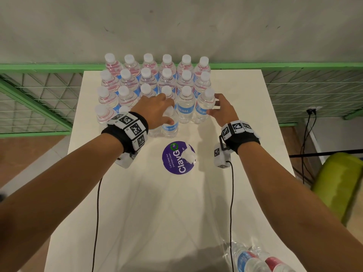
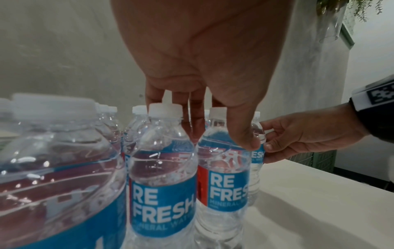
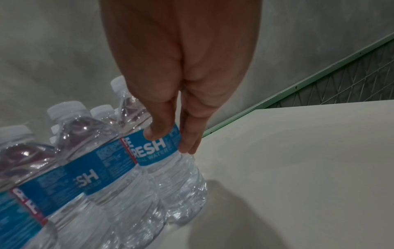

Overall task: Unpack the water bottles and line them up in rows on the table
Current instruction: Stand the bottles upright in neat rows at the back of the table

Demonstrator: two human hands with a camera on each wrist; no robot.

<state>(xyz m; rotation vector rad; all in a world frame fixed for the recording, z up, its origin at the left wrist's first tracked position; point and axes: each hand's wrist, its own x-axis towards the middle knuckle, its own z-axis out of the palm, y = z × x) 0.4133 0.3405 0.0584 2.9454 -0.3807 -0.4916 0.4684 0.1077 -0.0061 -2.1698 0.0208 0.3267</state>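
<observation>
head: high, looking down at table (image 1: 176, 203) | wrists: close, along fingers | shared: bottle rows (image 1: 155, 83)

Upright water bottles (image 1: 155, 75) stand in rows on the far half of the tabletop (image 1: 153, 213), before the wall (image 1: 176, 26). The left hand (image 1: 155, 110) lies over the nearest row; the right hand (image 1: 222, 110) is at the end bottle (image 1: 203, 108) on the right. A round sticker (image 1: 176, 158) lies nearer, at centre. Packed bottles (image 1: 253, 260) lie at the near right edge.

Clear plastic water bottles with blue labels and white caps (image 1: 185, 107) stand upright in rows at frame centre. More bottles, still wrapped (image 1: 253, 260), lie at the lower right.
</observation>
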